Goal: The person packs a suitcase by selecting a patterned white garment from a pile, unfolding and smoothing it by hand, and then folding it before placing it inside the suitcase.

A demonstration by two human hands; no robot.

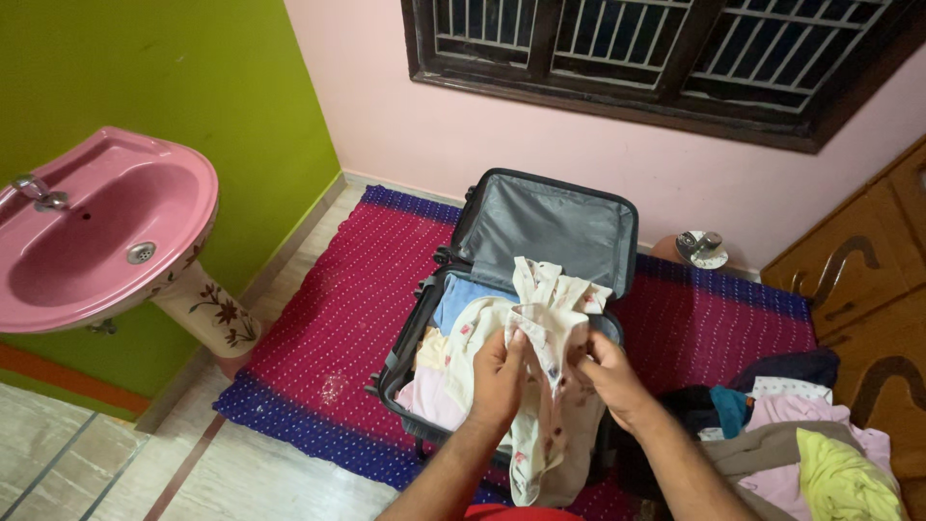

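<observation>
Head view | both hands (555, 371) grip garment (540, 386) – suitcase (540, 232) beneath – clothes pile (810, 444) right

Open rug (328, 318) lies left of the suitcase (424, 289), with free passage there. To the right, a clothes pile (801, 434) crowds in close. The raised lid (550, 227) walls off the back, and folded clothes (453, 347) fill the case's left side.

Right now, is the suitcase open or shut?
Open: the suitcase lid stands up, showing its grey lining, with folded clothes inside.
</observation>
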